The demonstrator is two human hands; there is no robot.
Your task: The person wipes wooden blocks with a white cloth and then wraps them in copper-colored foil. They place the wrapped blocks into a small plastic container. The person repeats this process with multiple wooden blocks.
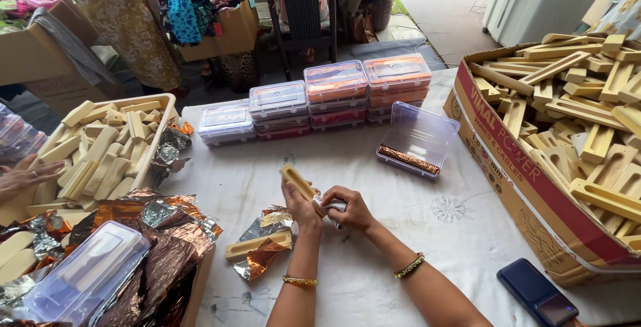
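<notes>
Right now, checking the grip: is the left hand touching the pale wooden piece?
Touching. The head view shows the left hand closed around the lower end of the wooden piece, no gap.

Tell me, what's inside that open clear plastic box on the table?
Inside the open clear box lies one copper foil-wrapped stick along its front edge; the rest looks bare. Its underside is hidden.

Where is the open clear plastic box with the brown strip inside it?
In the head view, the open clear box sits on the white cloth right of centre, just in front of the stacked lidded boxes and left of the big cardboard carton.
</notes>
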